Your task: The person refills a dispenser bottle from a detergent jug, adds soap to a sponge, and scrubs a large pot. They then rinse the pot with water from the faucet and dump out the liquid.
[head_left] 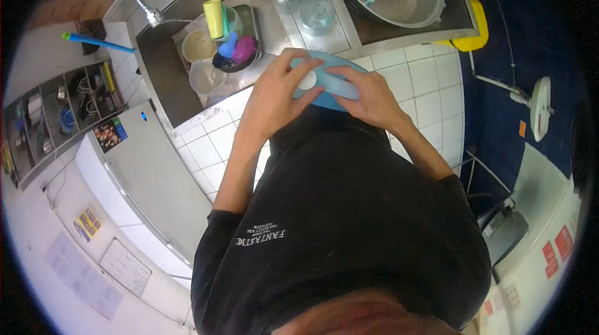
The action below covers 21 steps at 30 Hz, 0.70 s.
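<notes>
Container (344, 88) (bluish) within right hand (373, 98)

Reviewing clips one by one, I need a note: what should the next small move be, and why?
Probably closing the left hand slightly on the white round piece, while the right hand steadies the light-blue piece: the left fingers curve around the white one, and the right fingers are on the light-blue one.

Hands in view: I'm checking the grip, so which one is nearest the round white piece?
The left hand: the round white piece shows between its fingers. The right hand sits farther over, its fingers at the pale blue piece.
</notes>
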Motion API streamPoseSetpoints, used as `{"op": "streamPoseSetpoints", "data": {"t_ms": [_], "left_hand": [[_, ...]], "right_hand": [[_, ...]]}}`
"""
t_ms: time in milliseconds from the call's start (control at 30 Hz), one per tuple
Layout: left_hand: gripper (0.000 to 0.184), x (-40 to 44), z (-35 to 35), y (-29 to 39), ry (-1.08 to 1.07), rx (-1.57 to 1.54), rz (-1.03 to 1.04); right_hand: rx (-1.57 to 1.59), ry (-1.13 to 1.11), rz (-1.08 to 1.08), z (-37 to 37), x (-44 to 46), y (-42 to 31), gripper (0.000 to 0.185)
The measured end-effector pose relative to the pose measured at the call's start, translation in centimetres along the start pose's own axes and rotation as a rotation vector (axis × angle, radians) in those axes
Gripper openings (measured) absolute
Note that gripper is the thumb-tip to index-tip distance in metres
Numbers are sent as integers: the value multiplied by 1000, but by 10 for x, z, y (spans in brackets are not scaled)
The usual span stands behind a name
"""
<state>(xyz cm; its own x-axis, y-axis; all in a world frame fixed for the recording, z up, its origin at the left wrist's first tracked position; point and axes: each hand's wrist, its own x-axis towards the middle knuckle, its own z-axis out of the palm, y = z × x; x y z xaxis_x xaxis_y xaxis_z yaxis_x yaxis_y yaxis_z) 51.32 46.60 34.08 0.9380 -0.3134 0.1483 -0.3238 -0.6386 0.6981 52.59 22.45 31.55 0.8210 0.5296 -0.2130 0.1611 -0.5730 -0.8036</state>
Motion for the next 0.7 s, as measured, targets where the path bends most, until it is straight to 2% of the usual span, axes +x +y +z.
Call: {"op": "streamPoseSetpoints", "data": {"t_ms": [33, 67, 133, 267, 333, 367, 467, 500, 567, 700], "left_hand": [[39, 0, -3, -3, -29, -40, 97], [39, 0, -7, -9, -35, -56, 101], [44, -1, -16, -22, -214, -121, 46], [46, 12, -24, -19, -298, -106, -40], [42, 16, -23, -17, -5, -247, -23], [42, 16, -21, -24, -10, -255, -18], [40, 12, 2, -68, 240, -194, -222], [40, 4, 20, -93, 236, -201, -213], [41, -13, 66, -141, 110, -216, -444], [42, -23, 153, -179, 91, -236, -302]], "right_hand": [[-7, 2, 20, 2, -1, -1, 48], [-12, 22, -6, 3, -1, -1, 49], [-18, 45, -18, 7, 1, -3, 50], [15, 44, 70, 7, 0, -12, 50], [42, 54, 94, 15, -8, -14, 51], [43, 87, 105, 17, -9, -11, 50], [85, 151, 178, 12, -12, -13, 49], [133, 173, 231, 9, -13, -14, 48], [117, 208, 238, 3, -16, -14, 48], [80, 235, 287, -8, -25, -8, 48]]}}
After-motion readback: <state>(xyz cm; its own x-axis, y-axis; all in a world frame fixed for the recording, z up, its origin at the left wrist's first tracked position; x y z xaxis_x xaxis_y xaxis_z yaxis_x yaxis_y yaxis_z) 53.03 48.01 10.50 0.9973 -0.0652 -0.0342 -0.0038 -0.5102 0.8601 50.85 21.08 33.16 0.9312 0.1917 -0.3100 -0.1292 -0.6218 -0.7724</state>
